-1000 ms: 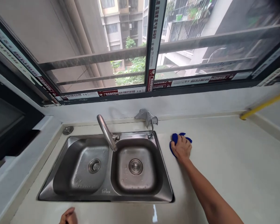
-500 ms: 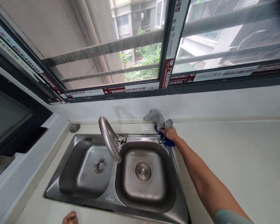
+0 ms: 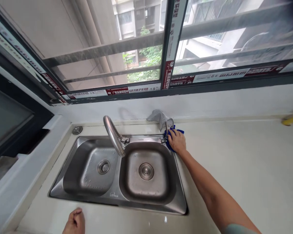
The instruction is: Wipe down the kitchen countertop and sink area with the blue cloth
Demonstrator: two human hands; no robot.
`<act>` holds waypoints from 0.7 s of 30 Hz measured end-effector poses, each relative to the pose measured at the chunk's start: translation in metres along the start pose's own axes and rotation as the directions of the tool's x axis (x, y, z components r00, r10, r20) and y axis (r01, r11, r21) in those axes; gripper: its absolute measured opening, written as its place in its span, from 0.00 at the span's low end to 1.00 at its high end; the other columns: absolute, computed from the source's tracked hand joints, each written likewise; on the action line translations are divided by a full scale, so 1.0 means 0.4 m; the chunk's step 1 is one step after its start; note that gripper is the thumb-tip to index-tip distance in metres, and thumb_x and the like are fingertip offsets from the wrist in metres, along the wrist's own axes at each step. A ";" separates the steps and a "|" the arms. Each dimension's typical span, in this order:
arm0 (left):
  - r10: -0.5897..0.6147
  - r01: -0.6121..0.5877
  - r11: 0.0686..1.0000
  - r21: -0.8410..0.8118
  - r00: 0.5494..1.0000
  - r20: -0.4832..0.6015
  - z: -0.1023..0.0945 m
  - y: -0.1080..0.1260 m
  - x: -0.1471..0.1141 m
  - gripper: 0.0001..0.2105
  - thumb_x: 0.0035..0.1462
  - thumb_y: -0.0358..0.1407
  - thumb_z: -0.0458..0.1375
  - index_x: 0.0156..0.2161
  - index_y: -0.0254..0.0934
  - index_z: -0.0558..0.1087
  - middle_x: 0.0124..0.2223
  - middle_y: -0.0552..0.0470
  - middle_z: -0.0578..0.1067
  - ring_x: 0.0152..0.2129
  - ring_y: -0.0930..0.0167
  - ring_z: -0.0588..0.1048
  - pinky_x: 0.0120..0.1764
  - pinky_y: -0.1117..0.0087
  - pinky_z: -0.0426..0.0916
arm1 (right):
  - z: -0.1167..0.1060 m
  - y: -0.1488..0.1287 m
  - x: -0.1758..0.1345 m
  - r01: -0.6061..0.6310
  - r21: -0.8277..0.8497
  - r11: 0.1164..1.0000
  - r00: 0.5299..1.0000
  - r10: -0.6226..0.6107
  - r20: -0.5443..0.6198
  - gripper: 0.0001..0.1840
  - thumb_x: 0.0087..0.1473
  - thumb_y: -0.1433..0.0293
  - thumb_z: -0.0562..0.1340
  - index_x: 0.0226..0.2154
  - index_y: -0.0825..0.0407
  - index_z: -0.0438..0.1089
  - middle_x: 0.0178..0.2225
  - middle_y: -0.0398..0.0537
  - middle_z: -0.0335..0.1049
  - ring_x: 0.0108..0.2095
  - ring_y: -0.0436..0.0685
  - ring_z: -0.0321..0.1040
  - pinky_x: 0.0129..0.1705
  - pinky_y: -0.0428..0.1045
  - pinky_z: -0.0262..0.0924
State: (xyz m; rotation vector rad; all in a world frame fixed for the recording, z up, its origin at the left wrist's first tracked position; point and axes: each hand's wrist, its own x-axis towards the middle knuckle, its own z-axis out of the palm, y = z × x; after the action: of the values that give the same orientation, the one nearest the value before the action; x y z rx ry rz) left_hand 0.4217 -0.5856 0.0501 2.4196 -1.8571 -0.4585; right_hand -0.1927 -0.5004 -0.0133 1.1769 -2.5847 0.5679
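My right hand [image 3: 177, 140] is pressed over a bunched blue cloth [image 3: 170, 147] at the back right corner of the steel double sink [image 3: 117, 200], its fingers curled around the fabric. Right beside that hand rises a small thin spout [image 3: 167, 128], with a grey mesh cloth [image 3: 158, 117] draped behind it against the wall. My left hand [image 3: 74, 222] is near the front edge of the counter, left of centre. Its fingers are curled into a loose fist and nothing shows in them.
A curved steel faucet [image 3: 112, 133] stands between the two basins. On the back left counter lies a round metal drain cover [image 3: 77, 130]. Something yellow [image 3: 291, 119] sits at the far right by the wall. A window frame [image 3: 88, 97] runs above the sink.
My right hand has come round from behind the thin spout to its right side, and the blue cloth is now bunched up. My left hand shows more fully in view.
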 end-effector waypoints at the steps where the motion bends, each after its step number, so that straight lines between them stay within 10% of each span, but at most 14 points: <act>1: 0.017 -0.017 1.000 -0.004 1.000 -0.006 -0.001 0.000 -0.002 0.22 0.62 0.47 0.41 0.48 0.44 0.74 0.29 0.47 0.77 0.19 0.65 0.67 0.27 0.66 0.58 | -0.012 -0.006 -0.027 0.001 -0.004 1.000 1.000 -0.001 -0.002 0.26 0.63 0.62 0.48 0.60 0.52 0.64 0.59 0.57 0.64 0.57 0.67 0.55 0.60 0.61 0.50; 21: 0.098 -0.096 0.992 -0.080 0.995 0.009 -0.016 0.003 -0.028 0.22 0.63 0.44 0.41 0.48 0.40 0.74 0.31 0.45 0.77 0.25 0.64 0.71 0.29 0.67 0.59 | -0.268 -0.017 -0.650 0.203 0.135 0.970 0.977 -0.209 0.033 0.29 0.64 0.63 0.51 0.66 0.40 0.52 0.62 0.49 0.62 0.62 0.66 0.58 0.61 0.68 0.58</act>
State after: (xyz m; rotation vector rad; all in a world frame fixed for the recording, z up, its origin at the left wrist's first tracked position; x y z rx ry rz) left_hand 0.4198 -0.5763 0.0588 2.2697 -1.9126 -0.5322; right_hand -0.0136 -0.2836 -0.0130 1.4964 -2.4526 0.6789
